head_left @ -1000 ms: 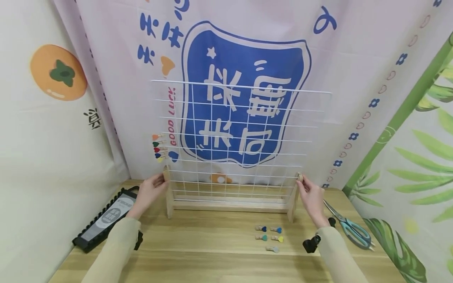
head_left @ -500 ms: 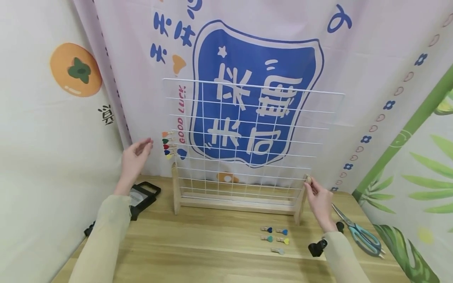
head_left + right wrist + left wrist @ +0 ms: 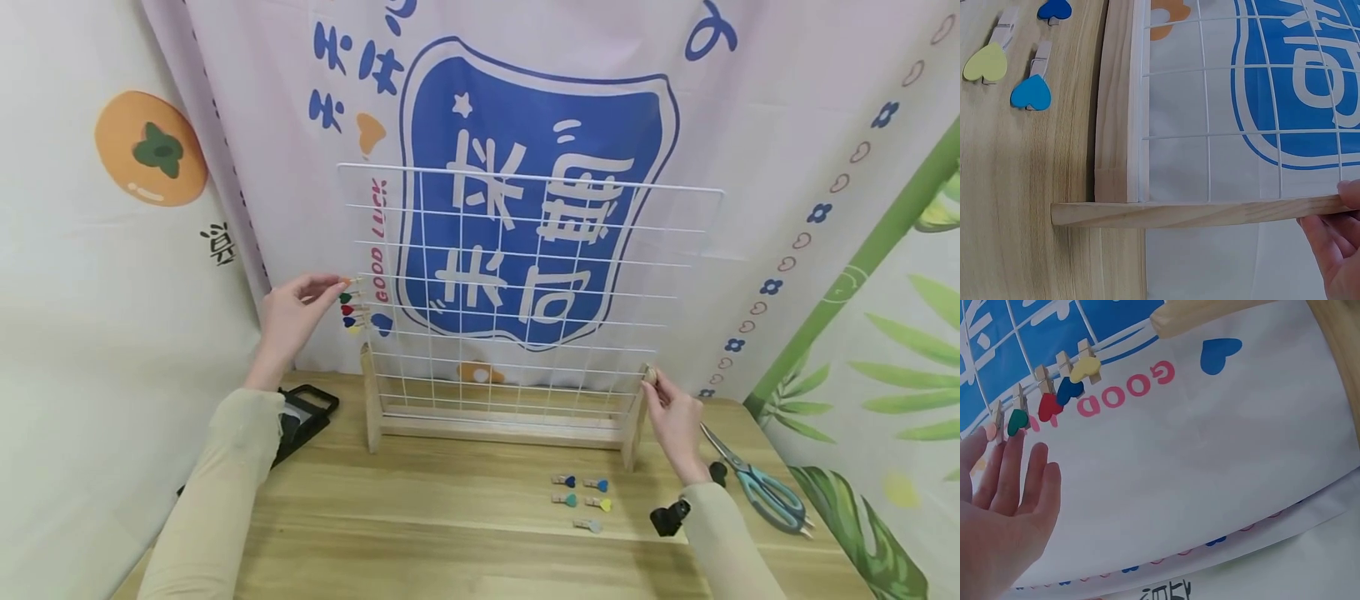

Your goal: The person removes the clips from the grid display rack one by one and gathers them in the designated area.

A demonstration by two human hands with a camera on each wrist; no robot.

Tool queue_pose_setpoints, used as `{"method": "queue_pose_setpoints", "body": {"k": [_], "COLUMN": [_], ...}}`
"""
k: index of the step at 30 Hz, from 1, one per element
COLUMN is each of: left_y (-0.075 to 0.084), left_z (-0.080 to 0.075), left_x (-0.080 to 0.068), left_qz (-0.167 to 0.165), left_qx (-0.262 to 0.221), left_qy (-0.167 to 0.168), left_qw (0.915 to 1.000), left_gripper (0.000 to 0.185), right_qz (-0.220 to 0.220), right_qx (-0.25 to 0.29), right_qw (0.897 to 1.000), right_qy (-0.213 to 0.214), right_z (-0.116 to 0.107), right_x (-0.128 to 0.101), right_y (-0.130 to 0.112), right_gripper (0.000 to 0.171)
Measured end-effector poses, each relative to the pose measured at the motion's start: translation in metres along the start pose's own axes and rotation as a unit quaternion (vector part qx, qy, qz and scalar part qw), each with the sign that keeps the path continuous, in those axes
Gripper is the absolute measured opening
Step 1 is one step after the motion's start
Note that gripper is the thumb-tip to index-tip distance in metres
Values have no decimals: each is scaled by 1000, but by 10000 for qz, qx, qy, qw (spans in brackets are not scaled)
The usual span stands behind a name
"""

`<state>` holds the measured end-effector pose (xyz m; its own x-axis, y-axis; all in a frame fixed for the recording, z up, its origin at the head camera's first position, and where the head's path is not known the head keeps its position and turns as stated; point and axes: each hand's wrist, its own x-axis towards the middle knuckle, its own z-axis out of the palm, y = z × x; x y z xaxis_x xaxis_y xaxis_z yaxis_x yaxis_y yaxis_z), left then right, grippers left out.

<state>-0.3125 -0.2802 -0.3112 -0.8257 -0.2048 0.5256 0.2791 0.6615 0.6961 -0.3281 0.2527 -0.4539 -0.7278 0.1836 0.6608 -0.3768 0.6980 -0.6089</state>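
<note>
A white wire grid (image 3: 525, 178) stands upright in a wooden stand (image 3: 495, 428). My left hand (image 3: 296, 312) is at the grid's left edge, pinching the orange heart clothespin (image 3: 992, 432) between thumb and fingers. Clipped in a row beside it are a green heart clothespin (image 3: 1018, 421), a red one (image 3: 1050, 407), a dark blue one (image 3: 1070, 391) and a yellow one (image 3: 1086, 369). On the other side, my right hand (image 3: 675, 421) grips the upper end of the stand's right post (image 3: 1210, 214), thumb on one face and fingers on the other.
Several heart clothespins lie in front of the stand, among them a yellow one (image 3: 985, 63) and a light blue one (image 3: 1031, 93). Teal-handled scissors (image 3: 772, 500) lie to the right. A black-framed case (image 3: 303, 425) is behind my left forearm. A printed curtain (image 3: 277, 50) hangs behind the grid.
My left hand has let go of the left post, swung out left and up, then come in to the orange clothespin. The right hand keeps its grip on the right post.
</note>
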Motion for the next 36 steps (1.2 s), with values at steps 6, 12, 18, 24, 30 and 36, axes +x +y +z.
{"method": "queue_pose_setpoints", "body": {"k": [6, 12, 18, 24, 30, 36], "left_y": [5, 7, 9, 7, 0, -10], "left_z": [4, 6, 4, -3, -7, 13], "left_x": [2, 1, 0, -9, -28, -55], "left_qz": [126, 270, 234, 75, -128, 182], "left_qx": [269, 441, 221, -184, -174, -73], "left_qy": [167, 478, 1074, 1060, 392, -449], "left_qw": [9994, 9975, 9937, 9942, 9990, 9988], "left_gripper": [39, 33, 28, 29, 36, 30], "right_qz": [-8, -34, -82, -69, 91, 147], "right_qx": [-16, 23, 21, -21, -17, 38], "right_qw": [10000, 10000, 10000, 9999, 9999, 9999], "right_qy": [6, 37, 49, 97, -42, -31], "right_z": [0, 2, 2, 0, -1, 1], "right_x": [1, 1, 0, 0, 0, 1], "right_y": [0, 1, 2, 0, -2, -2], "right_gripper": [29, 29, 29, 28, 31, 31]}}
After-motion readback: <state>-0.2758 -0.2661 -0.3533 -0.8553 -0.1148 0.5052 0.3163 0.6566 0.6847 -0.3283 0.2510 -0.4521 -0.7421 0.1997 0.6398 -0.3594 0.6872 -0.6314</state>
